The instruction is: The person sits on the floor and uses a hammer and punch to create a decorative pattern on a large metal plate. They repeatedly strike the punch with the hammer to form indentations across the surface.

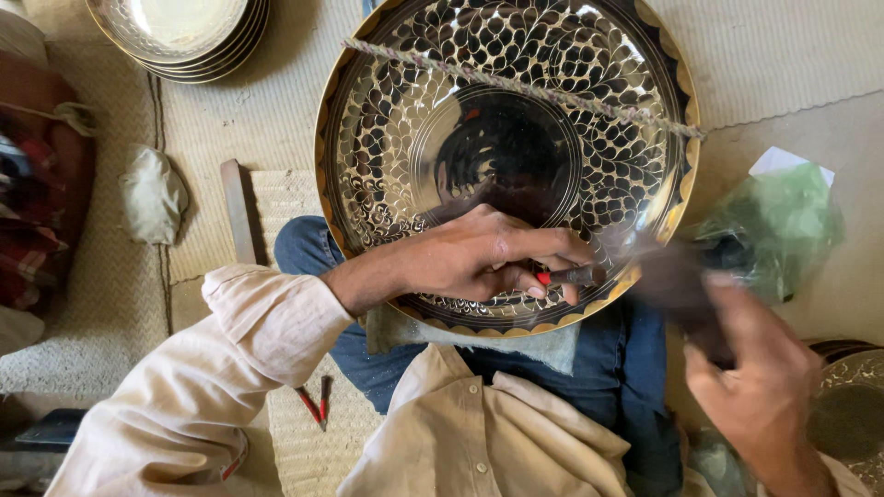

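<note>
A large round brass plate (506,55) with a black leaf pattern rests tilted on my lap over a grey cloth (552,345). A twisted cord (516,87) crosses its upper part. My left hand (479,258) lies on the plate's lower rim, fingers shut on a small chisel (571,274) with a red band. My right hand (755,377) is at the lower right, blurred, gripping a dark hammer (681,285) whose head is just right of the chisel.
A stack of brass plates (184,37) sits at the top left. A green plastic bag (783,221) lies at the right, another engraved plate (852,405) at the lower right. A white cloth bundle (152,193), a wooden stick (238,212) and red pliers (315,405) lie on the woven mat.
</note>
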